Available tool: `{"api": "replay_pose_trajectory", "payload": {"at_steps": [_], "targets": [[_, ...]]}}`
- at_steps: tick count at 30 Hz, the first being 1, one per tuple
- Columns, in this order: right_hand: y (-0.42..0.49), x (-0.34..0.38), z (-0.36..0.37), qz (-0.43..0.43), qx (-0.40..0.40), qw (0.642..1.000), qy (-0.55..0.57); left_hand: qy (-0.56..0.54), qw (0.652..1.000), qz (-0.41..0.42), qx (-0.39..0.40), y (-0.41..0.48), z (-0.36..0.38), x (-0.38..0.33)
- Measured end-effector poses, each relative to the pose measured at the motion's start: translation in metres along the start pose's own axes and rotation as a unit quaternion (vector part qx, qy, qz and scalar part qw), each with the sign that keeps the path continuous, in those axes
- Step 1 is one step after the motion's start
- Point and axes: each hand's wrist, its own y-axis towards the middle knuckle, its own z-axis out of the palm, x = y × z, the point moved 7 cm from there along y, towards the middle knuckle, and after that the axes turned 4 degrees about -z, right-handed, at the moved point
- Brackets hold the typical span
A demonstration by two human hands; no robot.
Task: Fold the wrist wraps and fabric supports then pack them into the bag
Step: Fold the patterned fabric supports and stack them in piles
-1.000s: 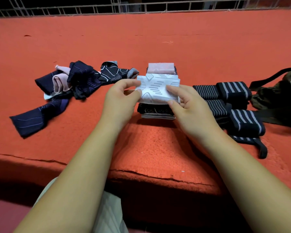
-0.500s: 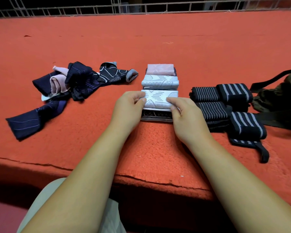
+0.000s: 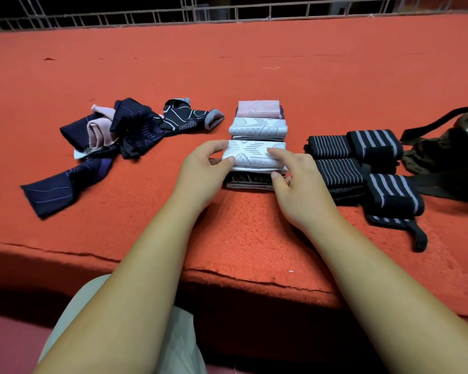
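A folded white patterned support [image 3: 254, 156] lies in a short row on the red mat, in front of a second white one [image 3: 257, 129] and a pink one [image 3: 258, 109]. A dark folded support [image 3: 247, 180] sits just in front of it, partly under it. My left hand [image 3: 203, 168] pinches its left end between thumb and fingers. My right hand [image 3: 295, 182] holds its right end, index finger on top and thumb at the front edge. Several rolled black striped wrist wraps [image 3: 341, 172] lie to the right. The dark olive bag [image 3: 449, 155] is at the far right.
An unfolded pile of navy, pink and black-and-white supports [image 3: 130, 125] lies at the left, with a long navy piece [image 3: 62, 188] trailing toward me. The red mat's [image 3: 254, 63] front edge runs just below my forearms. A metal railing [image 3: 254, 12] borders the far side.
The white support was held up a second ago. It has come down into the row behind the dark folded one. Both hands have stayed at its ends.
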Motion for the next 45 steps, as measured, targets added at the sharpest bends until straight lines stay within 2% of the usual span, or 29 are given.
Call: {"api": "replay_pose_trajectory", "payload": {"at_steps": [4, 10, 13, 18, 22, 24, 27, 29, 31, 35, 39, 42, 45], "targets": [[-0.010, 0.014, -0.012, -0.001, -0.029, 0.999, 0.016, -0.046, 0.998, -0.027, -0.014, -0.013, -0.013, 0.003], [-0.018, 0.043, -0.020, -0.014, -0.076, 0.997, 0.008, -0.049, 0.996, -0.067, -0.023, -0.023, -0.033, 0.011], [-0.016, 0.067, -0.005, -0.038, -0.053, 0.998, 0.021, -0.039, 0.996, -0.085, -0.011, -0.018, -0.044, 0.012], [-0.006, 0.111, 0.047, -0.092, 0.040, 0.994, 0.042, -0.001, 0.994, -0.106, -0.027, -0.007, -0.081, 0.026], [0.009, 0.137, 0.101, -0.084, 0.127, 0.988, 0.041, 0.123, 0.984, -0.097, -0.088, -0.005, -0.139, 0.047], [0.017, 0.148, 0.128, -0.071, 0.166, 0.983, 0.037, 0.240, 0.959, -0.089, -0.125, -0.003, -0.170, 0.059], [0.027, 0.157, 0.163, -0.044, 0.201, 0.978, 0.035, 0.399, 0.899, -0.091, -0.157, -0.002, -0.206, 0.079], [0.032, 0.158, 0.182, -0.025, 0.218, 0.975, 0.029, 0.455, 0.872, -0.100, -0.153, -0.002, -0.221, 0.091], [0.034, 0.156, 0.196, -0.001, 0.229, 0.973, 0.024, 0.475, 0.863, -0.120, -0.125, 0.002, -0.230, 0.107], [0.032, 0.150, 0.206, 0.002, 0.232, 0.973, -0.012, 0.430, 0.889, -0.136, -0.087, 0.005, -0.237, 0.130], [0.029, 0.144, 0.199, 0.002, 0.218, 0.976, 0.012, 0.373, 0.914, -0.077, -0.139, -0.008, -0.235, 0.112], [0.027, 0.143, 0.186, 0.010, 0.206, 0.977, 0.048, 0.287, 0.943, -0.027, -0.165, -0.025, -0.222, 0.078], [0.024, 0.142, 0.161, -0.012, 0.188, 0.979, 0.073, 0.132, 0.977, -0.025, -0.167, -0.042, -0.206, 0.043]]}}
